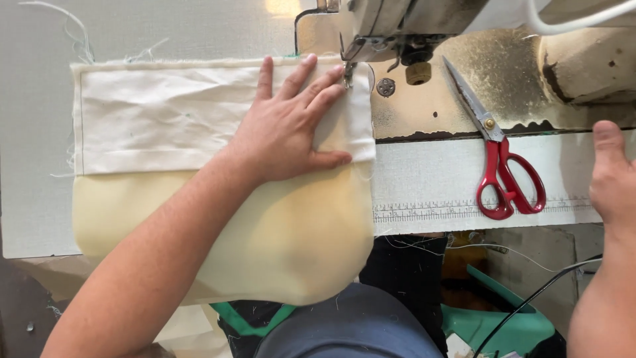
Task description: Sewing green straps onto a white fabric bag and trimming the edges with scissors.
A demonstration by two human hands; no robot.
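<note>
Fabric point(199, 126), cream, looked light and limp, best pinned flat as the left hand point(288, 126) lay spread on it beside the needle point(346, 74), the right hand point(611, 176) resting loosely open, holding nothing, beyond the scissors point(503, 169).

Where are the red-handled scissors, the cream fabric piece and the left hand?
red-handled scissors point(498, 169), head view, on the crossing of the red handles.
cream fabric piece point(152, 119), head view, on its white upper panel.
left hand point(285, 129), head view, on the back of the hand.
</note>
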